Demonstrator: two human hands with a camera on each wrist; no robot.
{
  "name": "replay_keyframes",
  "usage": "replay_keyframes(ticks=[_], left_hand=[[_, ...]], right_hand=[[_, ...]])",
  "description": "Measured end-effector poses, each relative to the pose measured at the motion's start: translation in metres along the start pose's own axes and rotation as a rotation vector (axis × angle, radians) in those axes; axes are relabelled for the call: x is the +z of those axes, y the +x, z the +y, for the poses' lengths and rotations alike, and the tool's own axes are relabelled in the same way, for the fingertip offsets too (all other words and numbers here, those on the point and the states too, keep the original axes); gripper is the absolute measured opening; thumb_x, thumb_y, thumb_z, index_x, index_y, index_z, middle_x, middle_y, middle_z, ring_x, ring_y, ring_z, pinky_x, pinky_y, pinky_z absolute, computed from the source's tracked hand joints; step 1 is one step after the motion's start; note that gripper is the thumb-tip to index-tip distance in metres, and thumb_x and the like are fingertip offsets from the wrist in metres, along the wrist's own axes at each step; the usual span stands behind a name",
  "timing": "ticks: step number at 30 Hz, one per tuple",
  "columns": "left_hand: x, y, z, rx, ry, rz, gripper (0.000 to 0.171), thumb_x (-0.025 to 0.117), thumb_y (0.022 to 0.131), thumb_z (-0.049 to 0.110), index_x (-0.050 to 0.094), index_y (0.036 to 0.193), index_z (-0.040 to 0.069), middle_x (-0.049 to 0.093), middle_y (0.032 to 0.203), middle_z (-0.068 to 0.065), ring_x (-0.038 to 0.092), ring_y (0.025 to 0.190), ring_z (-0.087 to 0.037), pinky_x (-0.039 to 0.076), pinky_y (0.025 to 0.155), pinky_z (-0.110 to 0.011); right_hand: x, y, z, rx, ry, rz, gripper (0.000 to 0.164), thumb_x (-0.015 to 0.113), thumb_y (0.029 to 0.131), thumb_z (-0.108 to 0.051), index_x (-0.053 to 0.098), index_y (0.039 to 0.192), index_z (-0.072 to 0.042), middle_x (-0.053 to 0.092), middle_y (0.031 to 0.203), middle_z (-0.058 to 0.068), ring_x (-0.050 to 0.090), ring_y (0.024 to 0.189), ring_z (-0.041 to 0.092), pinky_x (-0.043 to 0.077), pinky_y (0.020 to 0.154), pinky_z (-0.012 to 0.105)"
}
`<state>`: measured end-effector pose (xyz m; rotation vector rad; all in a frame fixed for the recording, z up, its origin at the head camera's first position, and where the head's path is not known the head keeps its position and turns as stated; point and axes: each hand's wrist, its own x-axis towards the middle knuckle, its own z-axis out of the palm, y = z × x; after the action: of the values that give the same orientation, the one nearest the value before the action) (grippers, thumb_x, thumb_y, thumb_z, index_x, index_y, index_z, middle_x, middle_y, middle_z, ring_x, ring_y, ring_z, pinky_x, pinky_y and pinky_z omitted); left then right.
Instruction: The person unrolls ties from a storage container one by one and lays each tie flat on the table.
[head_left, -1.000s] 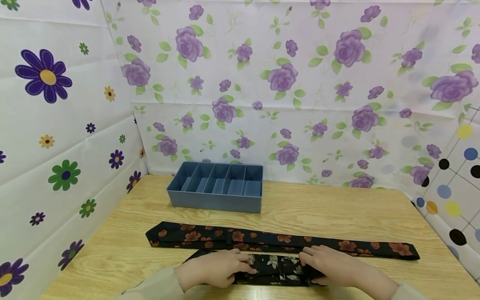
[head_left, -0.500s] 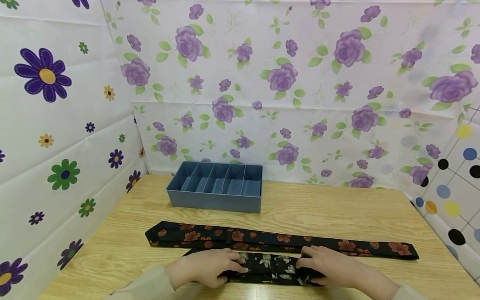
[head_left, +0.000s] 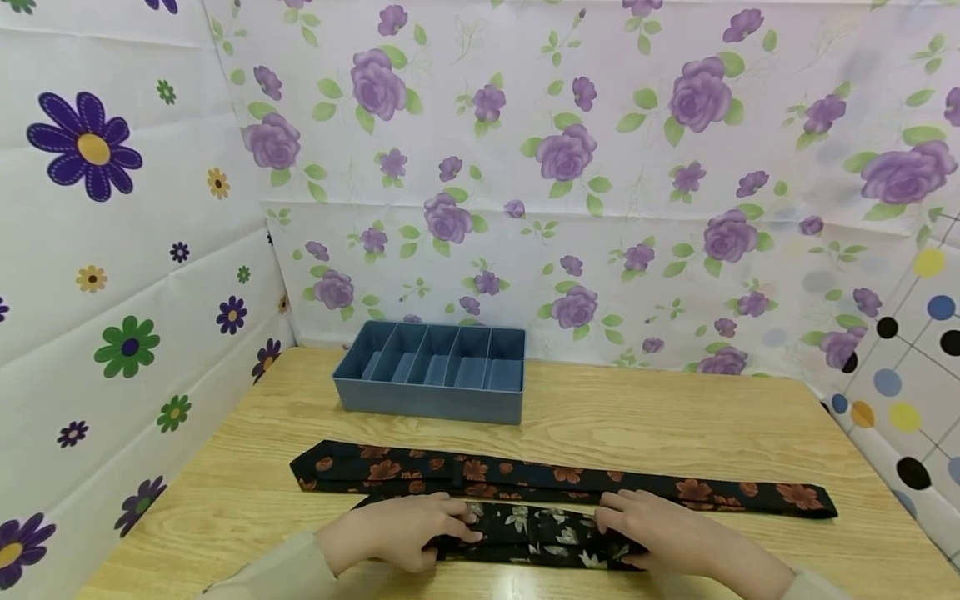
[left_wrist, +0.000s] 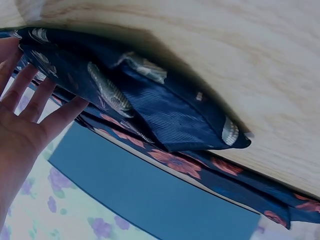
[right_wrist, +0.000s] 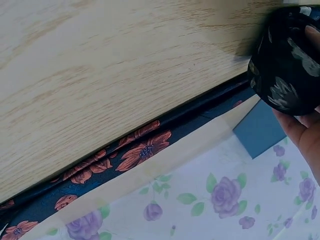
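Observation:
A black necktie with silver-white flowers (head_left: 555, 529) lies along the front of the table, its pointed end (left_wrist: 185, 110) folded open at the left. My left hand (head_left: 405, 529) holds its left part, fingers over the far edge. My right hand (head_left: 660, 533) grips a rolled-up bundle (right_wrist: 285, 65) at the tie's right end, thumb and fingers around it. Between the hands the tie runs flat. Just behind lies a second dark necktie with rust-orange flowers (head_left: 566, 477), stretched lengthwise with its wide end at the left; neither hand holds it.
A blue-grey box (head_left: 431, 400) with several narrow compartments stands at the back left of the wooden table (head_left: 675, 417). Floral cloth (head_left: 480, 167) hangs behind the table, with patterned sheets along both sides.
My left hand has moved left, drawing the silver-flowered necktie with it, so a longer flat stretch shows between the hands. My right hand stays nearly in place at the roll.

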<state>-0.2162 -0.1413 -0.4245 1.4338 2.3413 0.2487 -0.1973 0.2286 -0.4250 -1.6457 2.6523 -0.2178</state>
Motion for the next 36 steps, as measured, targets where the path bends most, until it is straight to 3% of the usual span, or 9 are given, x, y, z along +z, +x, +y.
replay_keyframes(ticks=[6, 12, 21, 28, 32, 36], left_hand=[[-0.001, -0.010, -0.006, -0.015, -0.003, 0.032, 0.056, 0.061, 0.082, -0.001, 0.056, 0.132, 0.025, 0.052, 0.131, 0.004, 0.051, 0.116, -0.012, 0.037, 0.069, -0.018], [-0.004, -0.013, -0.007, -0.032, -0.022, 0.030, 0.055, 0.063, 0.081, -0.001, 0.058, 0.130, 0.024, 0.053, 0.125, 0.005, 0.047, 0.097, -0.001, 0.035, 0.066, -0.020], [-0.004, -0.014, -0.007, -0.037, -0.033, 0.027, 0.055, 0.063, 0.082, -0.002, 0.058, 0.130, 0.024, 0.053, 0.126, 0.006, 0.052, 0.110, -0.008, 0.035, 0.066, -0.020], [-0.004, -0.014, -0.008, -0.032, -0.024, 0.043, 0.054, 0.064, 0.081, -0.001, 0.058, 0.130, 0.024, 0.053, 0.125, 0.005, 0.052, 0.111, -0.010, 0.036, 0.066, -0.019], [-0.004, -0.012, -0.003, -0.050, 0.012, 0.044, 0.045, 0.064, 0.086, 0.006, 0.060, 0.127, 0.024, 0.054, 0.122, 0.006, 0.053, 0.109, -0.010, 0.044, 0.074, -0.018], [-0.008, -0.008, 0.004, -0.052, 0.101, 0.041, 0.035, 0.063, 0.090, 0.016, 0.062, 0.123, 0.024, 0.057, 0.121, 0.005, 0.055, 0.109, -0.011, 0.050, 0.085, -0.024]], right_hand=[[0.000, 0.001, -0.001, 0.011, -0.011, 0.013, 0.036, 0.077, 0.077, -0.023, 0.044, 0.091, -0.020, 0.047, 0.086, -0.016, 0.038, 0.071, -0.003, 0.035, 0.058, 0.017], [0.001, 0.001, -0.001, -0.002, -0.022, 0.025, 0.036, 0.077, 0.077, -0.022, 0.045, 0.094, -0.020, 0.049, 0.088, -0.014, 0.042, 0.072, -0.002, 0.039, 0.059, 0.017], [0.001, -0.004, 0.001, -0.022, -0.058, 0.041, 0.045, 0.080, 0.074, -0.016, 0.062, 0.115, -0.023, 0.053, 0.093, -0.005, 0.044, 0.069, -0.002, 0.042, 0.058, 0.016], [0.002, -0.005, 0.003, -0.029, -0.044, 0.053, 0.041, 0.080, 0.074, -0.018, 0.060, 0.110, -0.021, 0.052, 0.096, -0.005, 0.042, 0.070, -0.004, 0.041, 0.058, 0.015], [0.003, -0.005, 0.004, -0.035, -0.040, 0.059, 0.039, 0.080, 0.074, -0.018, 0.058, 0.107, -0.020, 0.052, 0.095, -0.007, 0.044, 0.072, -0.003, 0.043, 0.059, 0.016], [0.004, -0.006, 0.004, -0.037, -0.034, 0.059, 0.037, 0.080, 0.075, -0.017, 0.057, 0.103, -0.020, 0.053, 0.094, -0.008, 0.048, 0.075, -0.001, 0.045, 0.060, 0.017]])
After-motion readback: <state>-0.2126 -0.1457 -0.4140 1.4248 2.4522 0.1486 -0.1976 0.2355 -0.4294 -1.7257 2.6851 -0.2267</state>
